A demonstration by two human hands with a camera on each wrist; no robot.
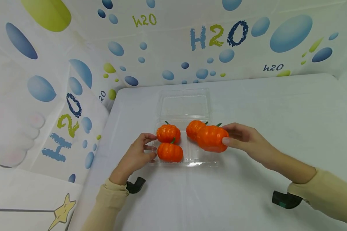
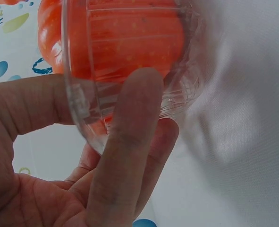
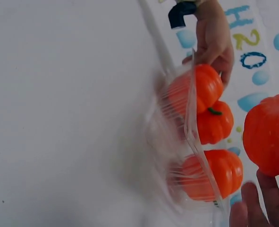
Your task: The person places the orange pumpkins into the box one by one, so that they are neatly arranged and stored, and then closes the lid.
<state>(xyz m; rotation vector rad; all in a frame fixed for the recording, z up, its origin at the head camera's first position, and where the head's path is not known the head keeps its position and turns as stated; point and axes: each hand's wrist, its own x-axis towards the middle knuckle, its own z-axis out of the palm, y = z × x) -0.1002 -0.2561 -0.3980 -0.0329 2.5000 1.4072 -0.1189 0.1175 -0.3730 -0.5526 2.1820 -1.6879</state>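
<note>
White cloth (image 1: 248,199) covers the tabletop, with a printed backdrop (image 1: 162,38) behind. Right hand (image 1: 250,139) pinches an orange pumpkin (image 1: 211,138) by its side above the clear container (image 1: 196,164). Pumpkin appears light, stiff, slightly slippery; best held across its ribbed flanks. Left hand (image 1: 137,152) grips the container's thin, probably flexible left wall. Count: one container, lid open; four pumpkins, three others (image 1: 168,133) inside.

Head view: moderate, diffuse light; soft shadows on the table (image 1: 277,112) beside both forearms (image 1: 296,168); small highlights on the pumpkins (image 1: 211,139); glare on the plastic box (image 1: 202,164) along its near edge. Left wrist view: duller, table softly shaded. Right wrist view: box blurred
</note>
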